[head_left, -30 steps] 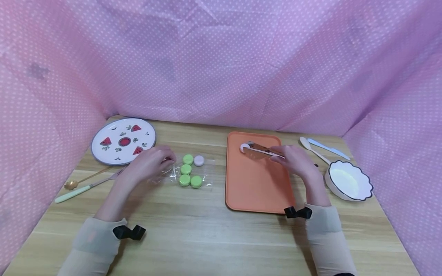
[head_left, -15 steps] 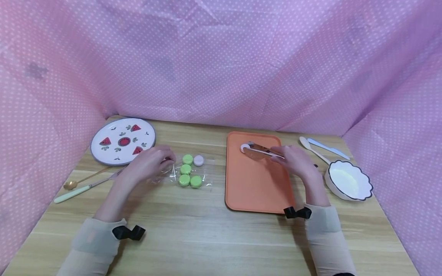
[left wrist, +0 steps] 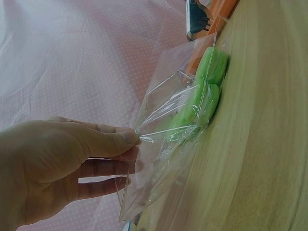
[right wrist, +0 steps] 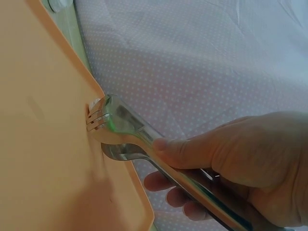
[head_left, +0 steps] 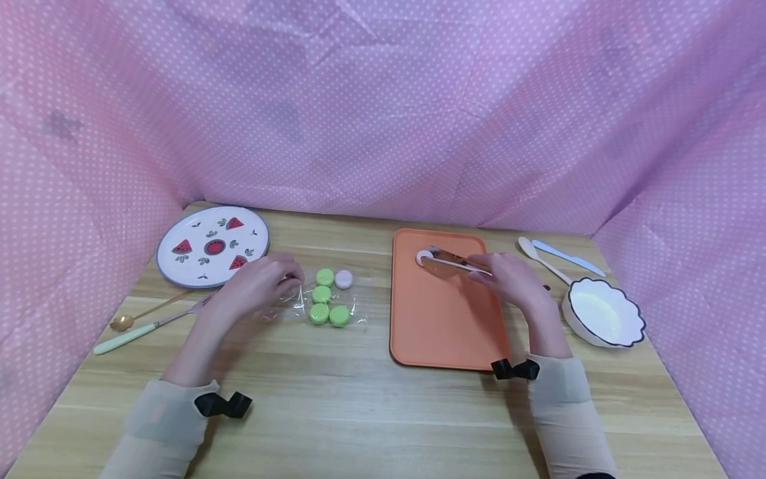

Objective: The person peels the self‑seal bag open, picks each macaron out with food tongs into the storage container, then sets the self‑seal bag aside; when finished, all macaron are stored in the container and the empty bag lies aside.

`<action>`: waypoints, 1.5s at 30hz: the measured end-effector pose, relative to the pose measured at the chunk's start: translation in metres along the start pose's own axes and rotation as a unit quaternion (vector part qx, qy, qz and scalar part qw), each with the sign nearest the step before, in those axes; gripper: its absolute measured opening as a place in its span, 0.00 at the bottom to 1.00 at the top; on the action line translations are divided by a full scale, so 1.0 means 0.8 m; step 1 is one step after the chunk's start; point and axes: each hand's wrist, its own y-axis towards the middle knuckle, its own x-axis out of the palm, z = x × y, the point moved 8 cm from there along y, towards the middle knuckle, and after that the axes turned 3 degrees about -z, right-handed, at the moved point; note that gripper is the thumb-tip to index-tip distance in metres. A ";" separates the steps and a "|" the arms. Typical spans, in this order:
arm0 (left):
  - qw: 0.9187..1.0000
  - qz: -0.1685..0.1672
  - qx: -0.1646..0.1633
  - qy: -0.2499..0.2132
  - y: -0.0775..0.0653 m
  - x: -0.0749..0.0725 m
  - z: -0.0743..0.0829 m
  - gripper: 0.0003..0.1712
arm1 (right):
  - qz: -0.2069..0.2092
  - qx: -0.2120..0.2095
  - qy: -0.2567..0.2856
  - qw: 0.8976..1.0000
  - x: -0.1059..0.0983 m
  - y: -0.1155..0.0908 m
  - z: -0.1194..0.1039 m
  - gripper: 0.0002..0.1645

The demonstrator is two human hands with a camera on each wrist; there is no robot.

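Observation:
My left hand [head_left: 263,283] pinches the edge of a clear plastic bag [left wrist: 159,110] between thumb and fingers, lifting that side. Several green macarons [head_left: 321,294] and one pale lilac macaron [head_left: 344,279] lie at the bag on the table, seen through its film in the left wrist view. With thumb and fingers, my right hand [head_left: 509,276] grips metal serving tongs [right wrist: 144,139], one end of them shaped like a fork. The tong tips are at a pale macaron [head_left: 423,257] near the back left of the orange tray [head_left: 445,332]; the tips partly hide it.
A watermelon-patterned plate [head_left: 191,266] stands at the back left. A gold spoon [head_left: 122,323] and a utensil with a pale green handle [head_left: 128,337] lie before it. At right are a scalloped white bowl [head_left: 604,313], a cream spoon [head_left: 541,259] and a light blue knife [head_left: 568,257].

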 end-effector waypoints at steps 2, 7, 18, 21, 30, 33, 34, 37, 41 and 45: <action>1.000 0.001 0.002 0.001 0.000 0.000 0.000 0.02 | 0.000 -0.001 -0.002 1.000 0.000 0.000 0.000 0.23; 1.000 0.002 0.002 0.003 0.001 0.000 0.001 0.02 | 0.000 -0.002 -0.004 1.000 0.000 0.000 -0.002 0.23; 1.000 0.001 0.005 0.004 0.001 0.001 0.001 0.02 | 0.000 0.000 -0.012 1.000 0.000 0.001 -0.001 0.22; 1.000 0.000 0.004 0.005 0.001 0.001 0.000 0.02 | -0.002 0.003 -0.012 1.000 0.000 0.001 -0.001 0.22; 1.000 -0.001 0.005 0.006 0.001 0.002 0.000 0.02 | -0.007 0.011 -0.003 1.000 0.000 0.000 0.000 0.23; 1.000 -0.001 0.005 0.006 0.001 0.002 0.000 0.02 | -0.007 0.011 -0.002 1.000 0.000 -0.001 0.000 0.23; 1.000 -0.001 0.005 0.006 0.001 0.002 0.000 0.02 | -0.008 0.012 -0.001 1.000 0.001 -0.001 0.000 0.23; 1.000 -0.003 0.005 0.005 0.001 0.002 0.000 0.02 | -0.010 0.011 -0.001 1.000 0.001 -0.001 -0.001 0.23; 1.000 -0.002 0.005 0.005 0.001 0.001 0.001 0.02 | -0.007 0.003 0.003 1.000 -0.002 -0.003 -0.002 0.20; 1.000 -0.001 0.001 0.002 0.000 0.000 0.000 0.02 | 0.004 -0.009 0.013 1.000 -0.009 -0.007 -0.006 0.16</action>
